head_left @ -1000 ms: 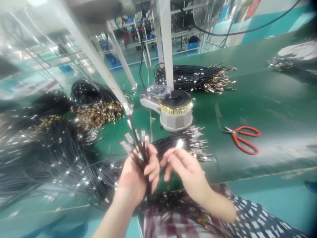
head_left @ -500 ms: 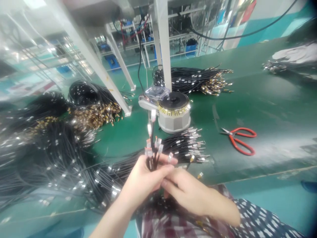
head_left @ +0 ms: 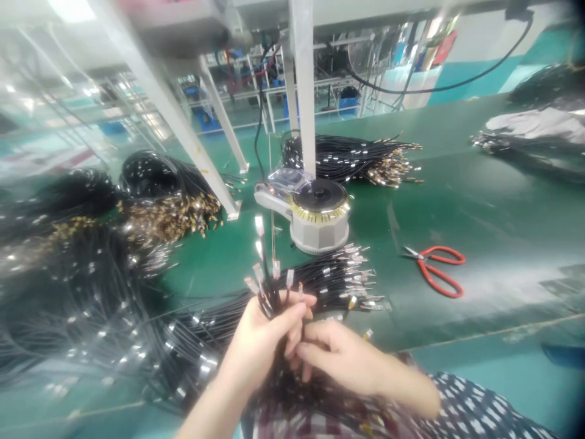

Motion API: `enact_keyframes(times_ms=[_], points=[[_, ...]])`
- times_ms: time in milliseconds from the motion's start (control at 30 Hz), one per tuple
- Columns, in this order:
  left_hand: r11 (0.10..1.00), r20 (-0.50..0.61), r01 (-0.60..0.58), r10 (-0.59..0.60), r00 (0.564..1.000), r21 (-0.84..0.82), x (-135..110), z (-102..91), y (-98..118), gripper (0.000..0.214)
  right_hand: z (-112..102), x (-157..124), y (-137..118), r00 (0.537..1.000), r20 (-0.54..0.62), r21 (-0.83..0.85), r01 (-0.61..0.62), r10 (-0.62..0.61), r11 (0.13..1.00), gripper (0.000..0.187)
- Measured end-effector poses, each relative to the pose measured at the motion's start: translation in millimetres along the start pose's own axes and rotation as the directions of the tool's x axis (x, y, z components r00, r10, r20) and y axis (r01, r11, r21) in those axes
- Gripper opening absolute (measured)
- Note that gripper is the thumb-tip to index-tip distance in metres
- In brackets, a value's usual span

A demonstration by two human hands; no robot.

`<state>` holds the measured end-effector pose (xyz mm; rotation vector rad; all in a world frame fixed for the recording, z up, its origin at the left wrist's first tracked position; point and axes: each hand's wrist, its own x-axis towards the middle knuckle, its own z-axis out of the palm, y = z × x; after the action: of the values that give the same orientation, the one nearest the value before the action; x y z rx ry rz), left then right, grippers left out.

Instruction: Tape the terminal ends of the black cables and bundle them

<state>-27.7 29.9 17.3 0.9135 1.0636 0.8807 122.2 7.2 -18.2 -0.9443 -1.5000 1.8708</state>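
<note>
My left hand [head_left: 267, 332] is closed round several black cables [head_left: 269, 286] whose ends carry pale, tag-like labels and stick up above the fingers. Close beside it, my right hand [head_left: 340, 350] has its thumb and fingers pinched together low on the cables, near the left fingertips. What exactly sits in that pinch is hidden by the fingers. Just beyond both hands lies a bundle of black cables [head_left: 315, 274] with whitish ends pointing right. More cable lengths hang over my lap, below the hands.
A white round tape dispenser [head_left: 320, 231] with a black top stands behind the hands. Red-handled scissors [head_left: 436, 268] lie to the right. Cable heaps [head_left: 169, 213] fill the left; another cable bundle [head_left: 356, 155] lies behind a white post [head_left: 304, 91]. A glove [head_left: 534, 125] rests far right.
The labelled cable ends in my left hand have tilted left and spread apart. My right hand has drawn slightly down from the left fingertips. The whole view has shifted a little.
</note>
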Motion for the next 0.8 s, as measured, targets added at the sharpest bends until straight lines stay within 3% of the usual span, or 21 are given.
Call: enact_keyframes(times_ms=[100,167,267,367,500,700,767,800], points=[[1.0,-0.056,-0.005,0.005,0.998,-0.004,1.1,2.6,-2.4,0.024,-8.5,-4.4,-8.1,1.0,-0.023,-0.134,0.01,-0.014,0.991,0.019],[1.0,-0.093,0.0,-0.001,0.996,-0.009,0.4,6.5,-2.1,0.024,-16.5,-6.8,-14.4,0.994,-0.103,-0.195,0.018,-0.039,0.981,0.017],[1.0,-0.122,0.007,-0.008,0.992,-0.011,-2.8,13.4,1.3,0.023,-30.0,-8.6,-22.9,0.96,-0.269,-0.177,0.036,-0.083,0.984,0.015],[1.0,-0.113,0.024,-0.026,0.993,-0.014,-5.4,17.2,5.3,0.021,-39.3,-8.2,-30.6,0.921,-0.364,-0.14,0.093,-0.138,0.986,0.017],[0.999,-0.088,0.051,-0.052,0.995,-0.013,-4.8,14.8,5.4,0.025,-38.0,-4.1,-40.4,0.901,-0.398,-0.106,0.144,-0.174,0.984,0.02],[0.995,-0.027,0.074,-0.076,0.997,-0.064,-3.6,8.1,-1.2,0.031,-29.8,7.4,-48.2,0.915,-0.365,-0.053,0.165,-0.172,0.985,0.023],[0.995,-0.038,0.053,-0.056,0.998,-0.081,-4.7,6.4,-2.1,0.032,-39.4,12.9,-51.0,0.89,-0.408,-0.082,0.186,-0.204,0.979,0.021],[0.995,-0.046,0.045,-0.049,0.998,-0.087,-5.3,5.5,-2.2,0.032,-48.2,16.2,-53.0,0.852,-0.466,-0.113,0.208,-0.237,0.972,0.02]])
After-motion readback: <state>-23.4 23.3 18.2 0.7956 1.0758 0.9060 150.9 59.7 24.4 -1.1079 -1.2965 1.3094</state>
